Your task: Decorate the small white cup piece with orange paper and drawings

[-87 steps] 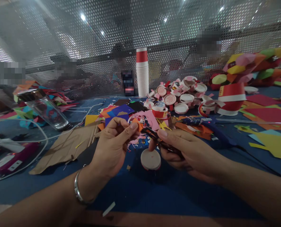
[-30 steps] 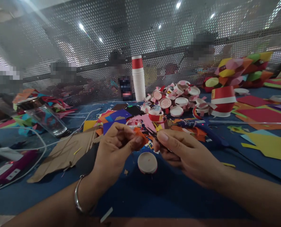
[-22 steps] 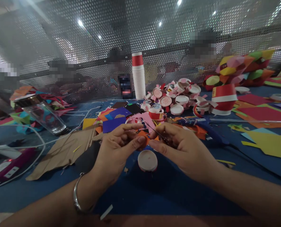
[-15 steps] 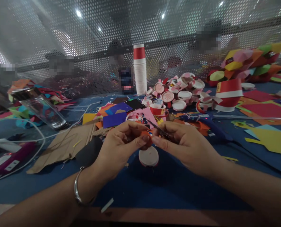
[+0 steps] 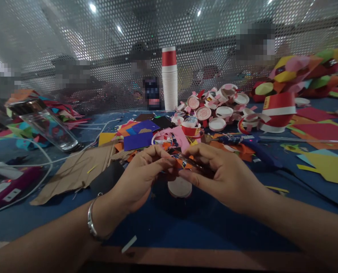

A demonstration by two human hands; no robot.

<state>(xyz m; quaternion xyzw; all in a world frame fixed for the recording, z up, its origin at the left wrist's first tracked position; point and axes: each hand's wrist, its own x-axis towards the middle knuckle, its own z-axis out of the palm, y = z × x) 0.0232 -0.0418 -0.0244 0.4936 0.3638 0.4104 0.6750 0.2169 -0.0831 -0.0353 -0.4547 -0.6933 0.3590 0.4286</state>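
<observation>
My left hand (image 5: 139, 176) is closed, with thumb and fingertips pinching a small piece of orange-red paper (image 5: 171, 176). My right hand (image 5: 224, 176) is curled around dark scissors (image 5: 196, 165), which are mostly hidden by its fingers. The hands are almost touching, and the scissors lie against the paper's right side. Directly beneath them, a round pale cup bottom (image 5: 180, 188) lies on the blue table (image 5: 203, 227). A silver bracelet (image 5: 91, 220) circles my left wrist.
A tall stack of paper cups (image 5: 169, 81) stands behind, beside a heap of cut cup bottoms (image 5: 214, 110). A glue gun (image 5: 257, 149) with its cord lies right. Cardboard (image 5: 72, 174), a glass bottle (image 5: 51, 127) and a purple power strip (image 5: 18, 185) are left. Coloured paper lies around.
My left fingers have shifted slightly on the orange-red paper. The scissors blade, which pointed up and left, now lies lower between the hands. The view has tilted a little.
</observation>
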